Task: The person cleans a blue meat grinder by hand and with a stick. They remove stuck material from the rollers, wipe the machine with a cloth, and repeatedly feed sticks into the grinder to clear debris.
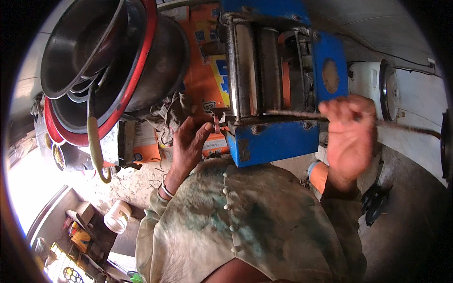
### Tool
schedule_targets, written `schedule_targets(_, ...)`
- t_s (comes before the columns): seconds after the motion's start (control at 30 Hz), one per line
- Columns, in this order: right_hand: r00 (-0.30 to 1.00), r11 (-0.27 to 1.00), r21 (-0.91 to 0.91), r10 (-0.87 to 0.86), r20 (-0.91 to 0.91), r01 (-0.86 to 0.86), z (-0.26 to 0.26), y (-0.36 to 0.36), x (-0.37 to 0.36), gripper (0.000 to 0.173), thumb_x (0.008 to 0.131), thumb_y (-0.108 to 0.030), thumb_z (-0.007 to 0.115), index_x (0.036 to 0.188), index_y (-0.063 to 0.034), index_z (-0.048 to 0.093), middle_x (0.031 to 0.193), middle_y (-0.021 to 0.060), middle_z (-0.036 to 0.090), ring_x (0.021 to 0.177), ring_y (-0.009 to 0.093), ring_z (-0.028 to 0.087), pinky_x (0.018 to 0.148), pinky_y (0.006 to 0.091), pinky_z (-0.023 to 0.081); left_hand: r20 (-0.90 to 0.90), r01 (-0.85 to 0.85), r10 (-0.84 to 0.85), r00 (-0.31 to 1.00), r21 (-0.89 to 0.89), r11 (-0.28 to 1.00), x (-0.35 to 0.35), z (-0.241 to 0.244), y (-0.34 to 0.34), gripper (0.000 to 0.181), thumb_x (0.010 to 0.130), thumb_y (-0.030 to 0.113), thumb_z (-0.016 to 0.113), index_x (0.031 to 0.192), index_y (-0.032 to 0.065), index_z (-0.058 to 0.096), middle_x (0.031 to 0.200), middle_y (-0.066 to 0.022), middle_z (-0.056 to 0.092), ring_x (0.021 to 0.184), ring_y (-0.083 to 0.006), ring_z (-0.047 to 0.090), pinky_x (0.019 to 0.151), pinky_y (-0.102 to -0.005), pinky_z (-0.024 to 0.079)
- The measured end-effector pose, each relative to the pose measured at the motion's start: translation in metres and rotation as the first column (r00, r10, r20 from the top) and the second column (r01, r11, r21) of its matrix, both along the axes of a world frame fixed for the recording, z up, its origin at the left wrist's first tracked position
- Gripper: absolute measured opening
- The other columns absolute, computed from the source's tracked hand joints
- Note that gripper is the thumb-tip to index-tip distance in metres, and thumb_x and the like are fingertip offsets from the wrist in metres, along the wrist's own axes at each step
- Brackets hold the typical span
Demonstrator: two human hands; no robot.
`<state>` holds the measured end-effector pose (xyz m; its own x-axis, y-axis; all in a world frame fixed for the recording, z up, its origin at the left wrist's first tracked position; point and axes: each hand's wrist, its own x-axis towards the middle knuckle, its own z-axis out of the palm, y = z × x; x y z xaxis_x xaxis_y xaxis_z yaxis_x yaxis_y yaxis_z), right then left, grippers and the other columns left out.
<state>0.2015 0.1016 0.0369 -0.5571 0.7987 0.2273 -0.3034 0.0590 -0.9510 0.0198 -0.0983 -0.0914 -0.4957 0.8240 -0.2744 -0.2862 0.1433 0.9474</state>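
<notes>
Before me stands a blue metal roller machine (277,143) with steel rollers (246,70) set in its frame. My right hand (350,141), blurred by motion, is closed around a thin metal rod (295,113). One end of the rod reaches over the near part of the rollers; the other runs out to the right. My left hand (187,139) is at the machine's left near corner. Its thumb is at a small pinkish knob (217,124); the other fingers are partly hidden, so a grip on it cannot be made out.
Left of the machine are stacked metal bowls (166,60), a red-rimmed basin (147,46) and a ladle with a pale handle (92,141). A crumpled cloth (166,116) lies on orange printed sheeting (200,78). A white bucket (117,216) stands on the floor.
</notes>
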Motion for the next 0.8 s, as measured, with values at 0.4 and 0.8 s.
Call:
schedule_targets(0.4,0.963,0.968,-0.114,0.202,-0.179,-0.224,0.017,0.012,0.007,0.053,0.099,-0.057,0.029,0.096,-0.0094,0.052,0.056,-0.0036,0.037,0.043,0.007,0.025,0.042,0.0255,0.023,0.031,-0.079,0.083,0.996,-0.098,0.992,0.008,-0.016,0.007,0.019,0.097,0.017,0.059,0.106,-0.0004,0.062,0.094,-0.0024,0.067,0.088,-0.0071,0.058,0.082,-0.0236,0.046)
schedule_targets(0.8,0.951,0.965,-0.024,0.252,-0.181,-0.26,0.01,-0.007,-0.015,0.045,0.1,-0.052,0.035,0.084,-0.0106,0.042,0.056,-0.0027,0.036,0.043,0.007,0.025,0.04,0.0239,0.021,0.157,-0.175,0.18,0.971,-0.046,0.983,0.018,-0.04,-0.004,0.016,0.096,0.011,0.06,0.106,-0.0016,0.062,0.097,-0.0019,0.066,0.089,-0.0057,0.056,0.082,-0.0223,0.046)
